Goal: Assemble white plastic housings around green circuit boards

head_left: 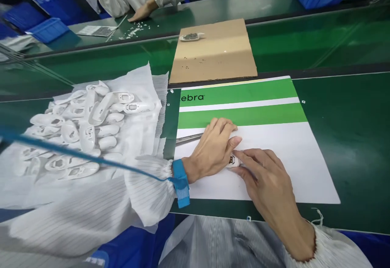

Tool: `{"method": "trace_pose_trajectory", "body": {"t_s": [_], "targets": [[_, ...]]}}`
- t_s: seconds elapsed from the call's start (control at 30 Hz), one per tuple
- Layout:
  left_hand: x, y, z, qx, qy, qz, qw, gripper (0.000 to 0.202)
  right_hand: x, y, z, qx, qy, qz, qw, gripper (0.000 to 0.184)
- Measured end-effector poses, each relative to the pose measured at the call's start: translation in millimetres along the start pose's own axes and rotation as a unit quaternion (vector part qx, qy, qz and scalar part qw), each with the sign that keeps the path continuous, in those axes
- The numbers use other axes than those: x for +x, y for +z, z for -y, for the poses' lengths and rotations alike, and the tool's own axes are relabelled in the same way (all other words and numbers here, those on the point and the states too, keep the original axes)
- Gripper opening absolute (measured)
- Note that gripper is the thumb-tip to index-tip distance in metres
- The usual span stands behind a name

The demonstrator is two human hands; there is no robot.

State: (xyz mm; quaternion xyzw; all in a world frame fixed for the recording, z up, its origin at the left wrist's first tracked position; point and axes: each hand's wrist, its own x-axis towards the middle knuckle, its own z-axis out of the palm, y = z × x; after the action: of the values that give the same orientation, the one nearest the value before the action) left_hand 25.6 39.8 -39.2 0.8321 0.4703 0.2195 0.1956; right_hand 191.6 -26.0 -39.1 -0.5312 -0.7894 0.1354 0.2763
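Over the white mat (292,166), my right hand (268,182) pinches a small white plastic shell (234,161) between thumb and index finger. A dark, brownish detail shows in the shell's visible end; its other end is hidden beneath my left hand (215,148). That hand is palm down with bent fingers, its thumb just above the shell. What its fingers hold, if anything, is hidden. Grey metal tweezers (189,139) stick out to the left from under it, and I cannot tell whether they are gripped. A blue wrist strap (181,182) circles my left wrist.
Many similar white shells (88,134) lie heaped on white sheeting (137,138) at left. Beyond the mat, a cardboard sheet (213,64) bears a small filled white dish (191,37). Across the line, a co-worker's hand (143,11) touches scattered white bits. A blue cord (91,156) crosses the view.
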Motion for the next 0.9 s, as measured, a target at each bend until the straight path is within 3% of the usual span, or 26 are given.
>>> {"method": "trace_pose_trajectory", "body": {"t_s": [0.2,0.4,0.53,0.63,0.73,0.9], "targets": [[-6.8,0.2,-4.6,-0.021,-0.079,-0.062,0.995,0.026,8.2,2.7,-4.9,-0.036,-0.007,-0.005,0.999,0.021],[-5.6,2.6,-2.8,-0.024,-0.083,-0.062,0.994,0.028,13.7,3.3,-9.0,-0.044,-0.059,0.003,0.997,0.024],[-18.2,-6.5,-1.1,-0.059,-0.035,-0.031,0.997,0.026,15.2,5.4,-13.8,-0.079,-0.040,-0.004,0.996,0.020],[-36.0,-13.3,1.4,-0.072,0.019,0.009,0.997,0.022,15.2,4.2,-22.3,-0.040,-0.018,0.018,0.999,0.023],[-49.3,-12.0,7.2,-0.042,0.042,-0.033,0.998,0.023,13.1,2.3,-30.8,-0.007,-0.023,0.045,0.999,0.029],[-54.1,-3.0,11.0,-0.014,0.068,-0.090,0.994,0.027,10.5,3.2,-34.6,-0.012,-0.010,0.027,1.000,0.026]]}}
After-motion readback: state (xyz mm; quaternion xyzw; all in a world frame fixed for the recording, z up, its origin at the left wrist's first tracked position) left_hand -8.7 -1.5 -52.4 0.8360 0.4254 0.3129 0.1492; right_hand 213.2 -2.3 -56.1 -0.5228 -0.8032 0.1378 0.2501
